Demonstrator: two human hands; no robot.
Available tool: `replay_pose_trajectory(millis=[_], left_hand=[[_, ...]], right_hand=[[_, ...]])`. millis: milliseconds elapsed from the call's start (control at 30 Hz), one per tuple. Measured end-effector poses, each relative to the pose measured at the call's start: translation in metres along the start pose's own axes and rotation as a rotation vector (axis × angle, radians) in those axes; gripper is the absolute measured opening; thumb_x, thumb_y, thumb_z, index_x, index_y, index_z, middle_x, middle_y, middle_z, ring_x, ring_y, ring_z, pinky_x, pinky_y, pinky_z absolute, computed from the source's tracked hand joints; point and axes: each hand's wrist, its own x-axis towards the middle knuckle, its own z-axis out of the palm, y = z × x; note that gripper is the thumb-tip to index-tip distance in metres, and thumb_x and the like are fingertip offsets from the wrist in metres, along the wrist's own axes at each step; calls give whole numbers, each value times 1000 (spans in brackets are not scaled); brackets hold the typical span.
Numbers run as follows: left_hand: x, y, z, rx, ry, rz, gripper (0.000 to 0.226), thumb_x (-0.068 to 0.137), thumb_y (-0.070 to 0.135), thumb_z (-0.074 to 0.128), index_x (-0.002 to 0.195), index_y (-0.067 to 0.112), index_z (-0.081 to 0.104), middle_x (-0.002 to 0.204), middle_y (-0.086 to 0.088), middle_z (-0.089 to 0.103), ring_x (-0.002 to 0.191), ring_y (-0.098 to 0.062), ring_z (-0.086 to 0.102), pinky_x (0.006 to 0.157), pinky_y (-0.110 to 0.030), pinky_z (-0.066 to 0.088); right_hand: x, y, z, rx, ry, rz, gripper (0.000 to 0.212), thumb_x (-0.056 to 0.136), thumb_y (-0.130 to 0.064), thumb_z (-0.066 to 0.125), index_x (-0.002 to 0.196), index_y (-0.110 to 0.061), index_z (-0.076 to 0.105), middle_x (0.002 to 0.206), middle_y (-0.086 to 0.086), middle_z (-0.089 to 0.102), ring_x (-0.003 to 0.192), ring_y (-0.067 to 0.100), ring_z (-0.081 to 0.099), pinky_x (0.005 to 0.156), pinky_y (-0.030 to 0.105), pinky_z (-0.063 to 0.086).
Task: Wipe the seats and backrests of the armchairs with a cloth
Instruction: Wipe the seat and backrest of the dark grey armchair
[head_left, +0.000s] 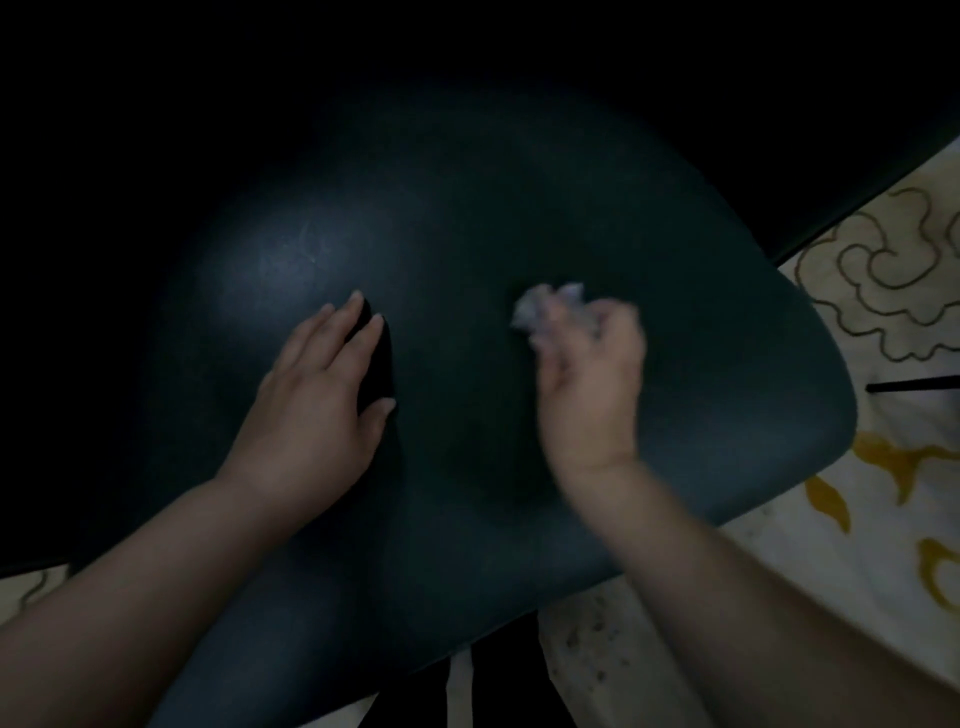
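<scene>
Right hand (592, 384) grips cloth (550, 306) on seat (467, 260); patterned floor (857, 545) beside.

Patterned floor under the chair

A cream floor covering with yellow and brown scroll motifs (883, 291) fills three to five o'clock; a thin black rod (911, 385) lies across it.

the dark seat (467, 218) looks smooth like leather with a soft shine, the little pale cloth (545, 306) looks soft and crumpled, and the floor (883, 312) looks hard and smooth with swirly yellow patterns.
</scene>
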Motion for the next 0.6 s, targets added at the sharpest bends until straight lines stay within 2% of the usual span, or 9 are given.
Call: replay_pose_trajectory(millis=[67,133,200,300,367,433,500,567,600], left_hand=[[-4,-1,-1,6,-10,-12,73,90,32,62,152,17,26,161,1,11,147,-19,7,119,-38,14],[-9,-3,-3,21,-31,-6,74,89,32,63,152,16,26,161,1,10,147,-21,8,118,-37,14],[-13,-5,-6,36,-50,-10,75,89,33,63,152,16,25,161,1,9,147,-21,8,117,-35,12],[-24,-11,-14,49,-69,-70,75,90,36,61,152,17,23,162,1,7,147,-21,7,116,-30,6],[-33,-14,-23,55,-91,-110,75,91,37,58,153,17,21,162,0,5,148,-22,6,118,-30,4],[-45,-15,-36,55,-92,-136,74,91,35,59,153,15,22,162,-3,8,148,-23,9,120,-32,7],[-57,-10,-53,31,-63,-176,73,90,33,62,151,14,26,160,-4,15,146,-25,16,119,-34,13],[-68,-2,-69,7,-39,-212,72,89,32,64,150,14,30,157,-5,25,142,-26,25,116,-34,20],[-73,2,-77,4,-32,-222,72,88,32,64,149,14,32,155,-5,31,140,-25,30,115,-33,23]], right_hand=[[-43,-35,7,71,-145,-57,34,89,-18,55,122,-25,62,111,8,50,98,20,42,81,27,37],[-68,-56,6,75,-259,-138,42,85,-14,65,125,-25,62,106,7,52,90,20,46,74,29,44],[-68,-51,-2,42,-345,-196,52,74,-6,77,121,-23,66,100,11,57,82,26,53,67,33,50],[-58,-26,-27,2,-429,-306,53,68,-2,80,117,-19,69,93,17,60,76,35,57,63,38,52],[-47,-9,-49,-49,-455,-288,52,69,0,80,117,-17,69,90,18,59,75,36,57,63,39,51],[-38,-6,-67,-34,-469,-182,46,72,2,77,114,-15,70,91,16,56,78,34,57,67,39,52],[-32,-17,-81,15,-503,-73,38,78,-1,73,114,-13,70,95,6,51,86,23,55,75,32,49],[-27,-37,-92,84,-543,-55,30,84,-8,70,114,-14,70,92,-4,45,84,7,48,76,16,40],[-25,-51,-99,96,-556,-80,30,85,-10,69,114,-16,69,91,-5,44,83,6,46,74,14,38]])
